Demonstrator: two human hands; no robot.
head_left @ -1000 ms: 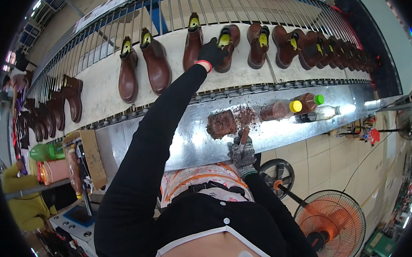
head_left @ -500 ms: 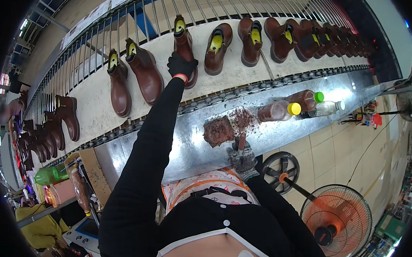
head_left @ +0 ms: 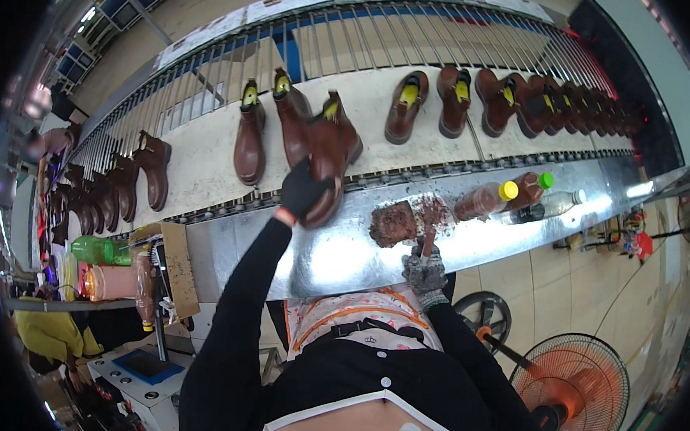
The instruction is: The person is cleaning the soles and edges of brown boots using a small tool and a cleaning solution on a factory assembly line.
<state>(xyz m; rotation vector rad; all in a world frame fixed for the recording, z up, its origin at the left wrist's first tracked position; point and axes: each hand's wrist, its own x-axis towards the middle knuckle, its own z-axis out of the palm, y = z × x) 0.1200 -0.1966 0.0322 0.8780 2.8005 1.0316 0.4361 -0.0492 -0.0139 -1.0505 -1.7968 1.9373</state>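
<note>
Left hand (head_left: 303, 191), black-gloved, clenched around the lower part of a brown ankle boot (head_left: 331, 154), grip at the sole and heel end; boot tilted, its toe end over the near edge of the pale conveyor belt (head_left: 199, 165) and the metal counter (head_left: 343, 254) just below the grip. Right hand (head_left: 425, 268), in a grey knit glove, closed on a short brush (head_left: 429, 239) with a reddish-brown handle, held upright over the counter, well to the right of the left grip. Directly above the right grip: a dark brown polish-stained pad or sponge (head_left: 394, 223) lying on the counter, brown smears around it. Farther right of that grip: three bottles lying on the counter, one yellow-capped bottle (head_left: 486, 199), one green-capped bottle (head_left: 530, 188), one clear bottle (head_left: 558, 203), side by side. Beyond the left grip, on the belt: two more brown boots (head_left: 249, 136) just to its left, further pairs to the right along the belt. Orange floor fan (head_left: 578, 392) below and right of the right grip. Exact contents of bottles not discernible.
</note>
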